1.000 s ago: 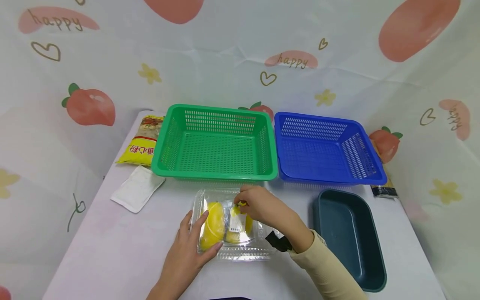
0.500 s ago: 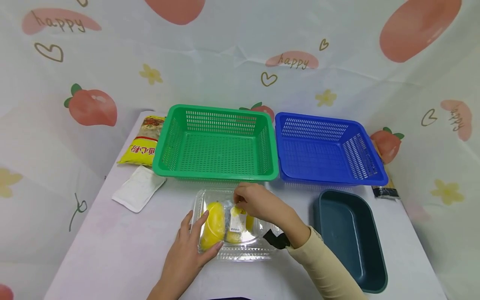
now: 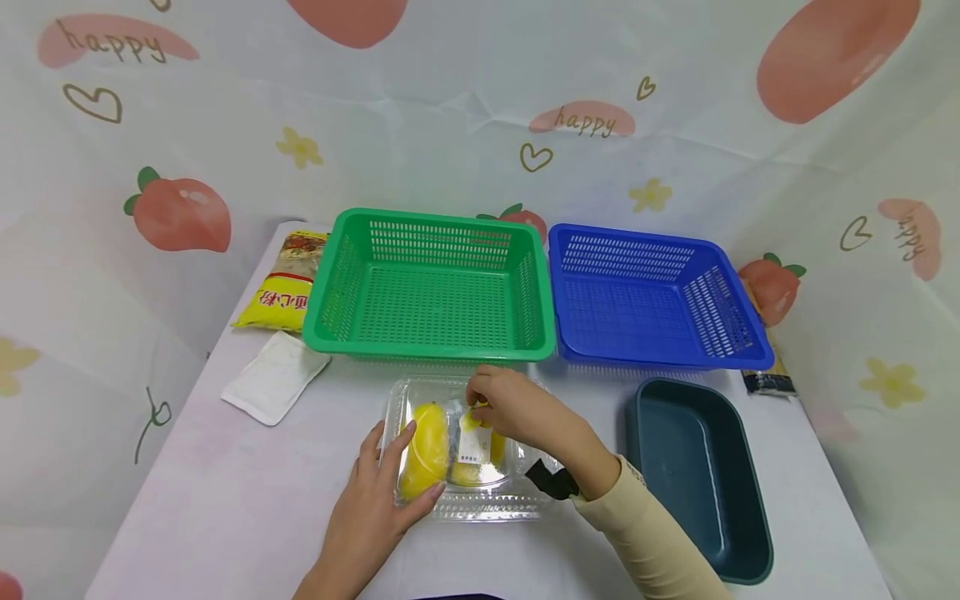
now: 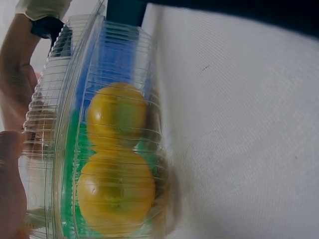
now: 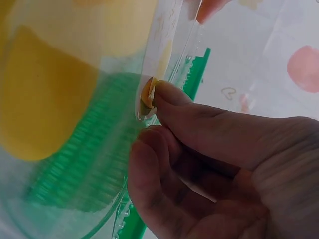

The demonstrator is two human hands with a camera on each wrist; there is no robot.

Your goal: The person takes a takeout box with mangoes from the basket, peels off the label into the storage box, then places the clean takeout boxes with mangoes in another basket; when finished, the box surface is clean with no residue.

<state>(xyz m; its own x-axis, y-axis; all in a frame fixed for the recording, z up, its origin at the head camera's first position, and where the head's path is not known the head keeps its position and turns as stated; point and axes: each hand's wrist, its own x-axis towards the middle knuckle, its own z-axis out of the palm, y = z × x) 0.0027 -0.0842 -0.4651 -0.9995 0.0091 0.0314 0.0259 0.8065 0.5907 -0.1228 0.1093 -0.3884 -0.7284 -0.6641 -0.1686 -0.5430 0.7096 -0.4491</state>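
A clear plastic clamshell box (image 3: pixel 491 507) lies on the table with yellow, mango-like fruits (image 3: pixel 424 450) inside. On its lid is a white and yellow label (image 3: pixel 474 446). My left hand (image 3: pixel 375 500) rests on the box's left side, fingers spread and fairly straight, thumb near the front edge. At the label's far end my right hand (image 3: pixel 525 408) pinches a curled corner between thumb and forefinger. The right wrist view shows the label's curled tip (image 5: pixel 148 97) against the thumb. Two rounded fruits (image 4: pixel 117 191) show through the box wall in the left wrist view.
Behind the box stand a green basket (image 3: pixel 431 354) and a blue basket (image 3: pixel 663 360). A dark teal bin (image 3: pixel 690 467) is at the right. On the left lie a yellow food bag (image 3: pixel 281 292) and a white packet (image 3: pixel 276 379). Another packet (image 3: pixel 770 379) is partly hidden at the right.
My right hand has shifted slightly away from me and to the left, still at the label's far end. The left hand and the box stay in place.
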